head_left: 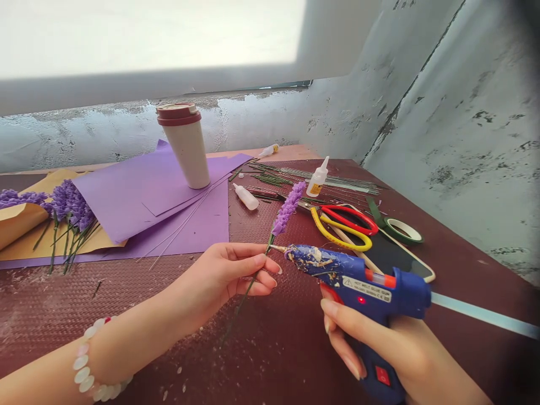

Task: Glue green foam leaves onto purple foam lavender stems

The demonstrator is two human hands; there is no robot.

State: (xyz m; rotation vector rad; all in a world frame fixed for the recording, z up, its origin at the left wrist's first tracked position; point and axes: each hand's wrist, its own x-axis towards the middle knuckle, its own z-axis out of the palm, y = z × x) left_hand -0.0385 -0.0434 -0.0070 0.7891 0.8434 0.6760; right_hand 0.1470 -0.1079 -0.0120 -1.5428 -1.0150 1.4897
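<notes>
Glare is blowing out the white panel point(147, 34) at twelve o'clock; soft light is spreading evenly; shadows are staying faint; the frame is darkening and bending toward four o'clock.

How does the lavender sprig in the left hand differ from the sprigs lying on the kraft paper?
The artificial lavender sprig is single, while the sprigs on the kraft paper lie in a group. It is held up in the left hand, while they rest on the paper. Its head looks slimmer than their fuller heads. Both have clustered purple heads on thin green stems.
</notes>
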